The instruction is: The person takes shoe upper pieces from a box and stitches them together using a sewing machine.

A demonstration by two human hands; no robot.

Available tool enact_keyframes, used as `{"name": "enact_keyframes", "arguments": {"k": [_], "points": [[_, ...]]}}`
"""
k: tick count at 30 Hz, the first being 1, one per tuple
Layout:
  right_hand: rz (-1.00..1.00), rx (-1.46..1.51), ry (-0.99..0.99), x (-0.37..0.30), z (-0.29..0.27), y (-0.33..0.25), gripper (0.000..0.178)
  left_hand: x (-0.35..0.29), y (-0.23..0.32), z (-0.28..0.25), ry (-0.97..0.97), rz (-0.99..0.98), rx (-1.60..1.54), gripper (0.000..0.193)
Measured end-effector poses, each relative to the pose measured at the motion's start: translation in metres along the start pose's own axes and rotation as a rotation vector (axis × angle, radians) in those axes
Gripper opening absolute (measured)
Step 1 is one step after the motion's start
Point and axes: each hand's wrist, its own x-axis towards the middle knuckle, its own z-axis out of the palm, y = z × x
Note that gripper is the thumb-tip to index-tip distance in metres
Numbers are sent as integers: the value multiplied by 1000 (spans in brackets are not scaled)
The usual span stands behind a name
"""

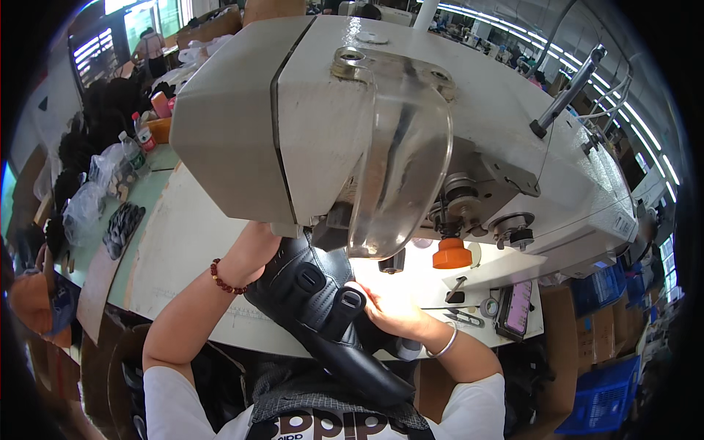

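A black leather boot upper with padded stitching and two buckled straps lies across the table's front edge, its lower end hanging toward my lap. Its far end reaches beneath the head of a white sewing machine. My left hand, with a beaded bracelet at the wrist, rests at the upper's far left side; the machine head hides its fingers. On the right side, my right hand grips the upper's edge beside the nearer buckle, thumb on top. The machine's clear plastic guard stands before the needle area, which is hidden.
Right of my right hand lie thread snips, a tape roll and a pink-faced box. An orange knob hangs below the machine arm. Bottles and plastic bags stand far left. Blue crates sit at right.
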Motion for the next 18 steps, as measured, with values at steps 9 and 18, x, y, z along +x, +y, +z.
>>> {"name": "enact_keyframes", "arguments": {"k": [9,18], "points": [[116,139,141,-2,40,-17,17,-75,-20,19,299,730,874,86],[354,369,129,11,43,-39,14,-91,-31,40,341,615,1003,87]]}}
